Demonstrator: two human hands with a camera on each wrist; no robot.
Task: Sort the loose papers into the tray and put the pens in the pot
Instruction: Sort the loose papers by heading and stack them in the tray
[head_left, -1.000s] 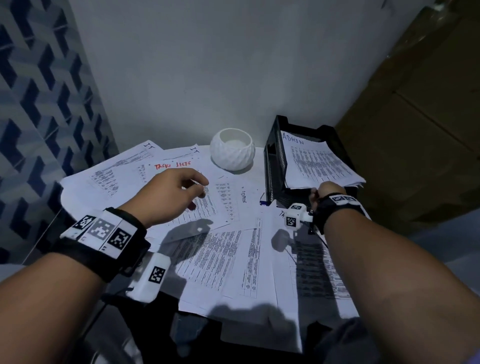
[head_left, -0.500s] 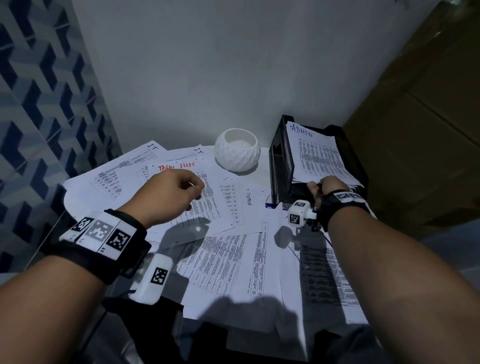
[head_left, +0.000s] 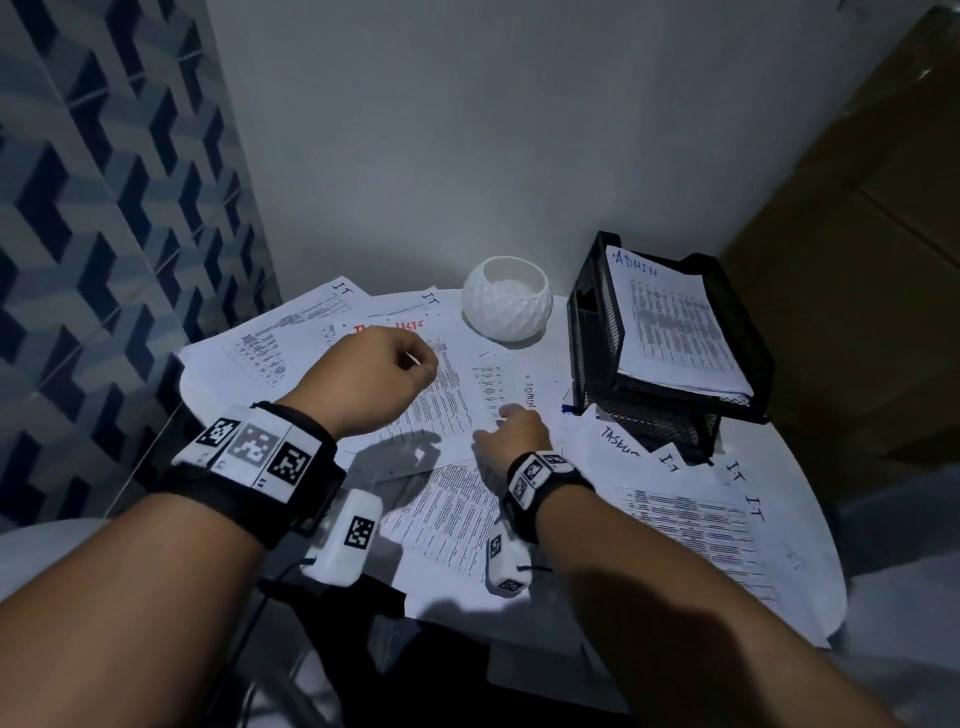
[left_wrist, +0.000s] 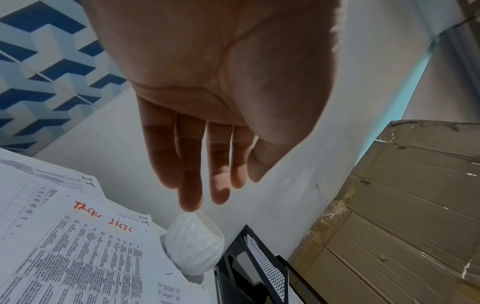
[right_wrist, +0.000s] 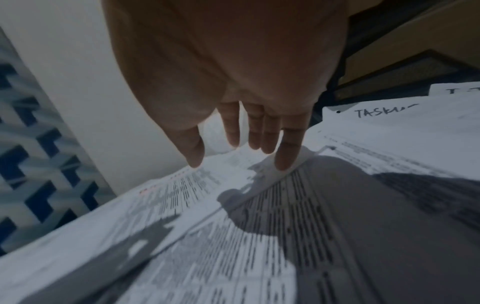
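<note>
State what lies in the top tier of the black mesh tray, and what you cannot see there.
In the black mesh tray lies a stack of papers; the top sheet is headed "ADMIN" above a printed table. The sheets beneath it are covered, and the lower tier is too dark to judge.

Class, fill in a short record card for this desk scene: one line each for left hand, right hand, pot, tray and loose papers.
left hand: hovers over the papers, fingers relaxed, holding nothing
right hand: fingers straight, reaching down to a sheet marked ADMIN
pot: white, upright, no pens seen in it
tray: black mesh, ADMIN sheets on the top tier
loose papers: spread over the table, overlapping
</note>
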